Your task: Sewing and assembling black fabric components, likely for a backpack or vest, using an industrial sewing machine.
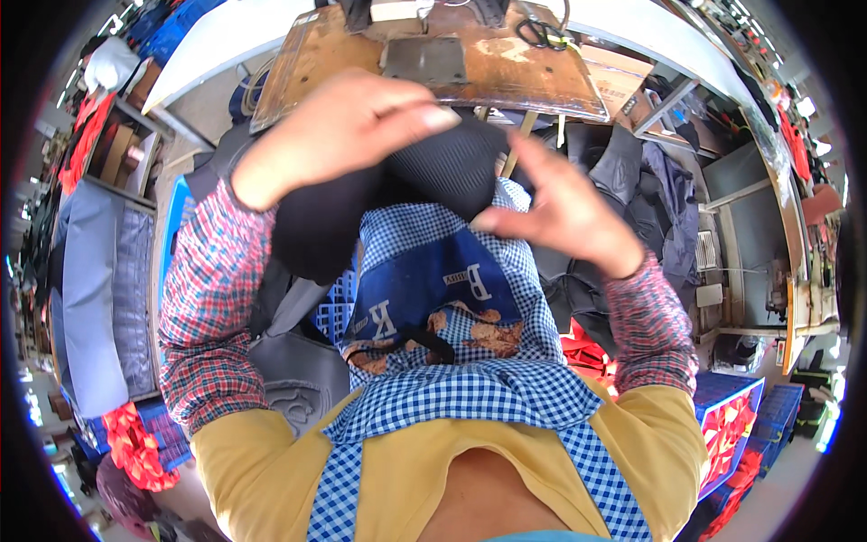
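My left hand (352, 126) is raised over the upper left part of a black piece of fabric with fine ribs (449, 167). Its fingers stretch to the right, with the thumb slightly apart from them, and no cloth shows between them. At the fabric's right edge is my right hand (569, 212), thumb and fingers spread wide and blurred. Whether either hand touches the cloth is unclear. More black cloth (316, 226) hangs below my left wrist. A blue-and-white checked apron (442, 262) covers my lap beneath the fabric.
Ahead stands a worn wooden worktable (515, 54) with a dark metal plate (423, 60) and black-handled scissors (542, 34). Dark fabric pieces (623, 181) are heaped at right. Grey fabric (302, 379) lies at my left side. A blue crate (727, 397) holds red pieces at lower right.
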The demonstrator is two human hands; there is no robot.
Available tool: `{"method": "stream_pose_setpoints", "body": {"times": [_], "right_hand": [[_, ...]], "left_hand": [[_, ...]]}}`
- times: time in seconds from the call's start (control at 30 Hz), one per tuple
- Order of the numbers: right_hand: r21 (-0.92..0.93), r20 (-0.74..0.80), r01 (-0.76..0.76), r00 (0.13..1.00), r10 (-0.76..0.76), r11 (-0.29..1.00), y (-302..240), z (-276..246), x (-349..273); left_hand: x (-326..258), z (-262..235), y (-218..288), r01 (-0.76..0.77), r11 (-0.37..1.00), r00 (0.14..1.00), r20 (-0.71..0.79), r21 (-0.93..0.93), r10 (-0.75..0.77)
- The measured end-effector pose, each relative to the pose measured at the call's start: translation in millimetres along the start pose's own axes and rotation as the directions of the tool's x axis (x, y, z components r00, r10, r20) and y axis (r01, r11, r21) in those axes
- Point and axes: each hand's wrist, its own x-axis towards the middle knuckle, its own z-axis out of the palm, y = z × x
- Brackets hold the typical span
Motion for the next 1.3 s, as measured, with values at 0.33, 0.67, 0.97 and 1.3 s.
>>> {"method": "stream_pose_setpoints", "body": {"times": [0.33, 0.67, 0.97, 1.3], "right_hand": [[-0.383, -0.164, -0.196, 0.976, 0.142, 0.903, -70, -111, -73], [-0.655, -0.529, -0.487, 0.841, 0.109, 0.578, -96, -208, -166], [-0.477, -0.691, -0.83, 0.557, 0.462, 0.288, -39, -210, -213], [-0.212, 0.121, -0.204, 0.965, 0.233, 0.956, -15, -97, -153]], "left_hand": [[-57, 62, 85, 0.035, 0.997, 0.988, -0.154, 0.067, -0.024], [-26, 159, 70, 0.004, 0.994, 0.991, 0.133, -0.111, 0.011], [13, 102, 89, 0.169, 0.899, 0.941, 0.338, -0.404, -0.024], [51, 84, 129, -0.225, 0.965, 0.974, -0.017, -0.133, 0.225]]}}
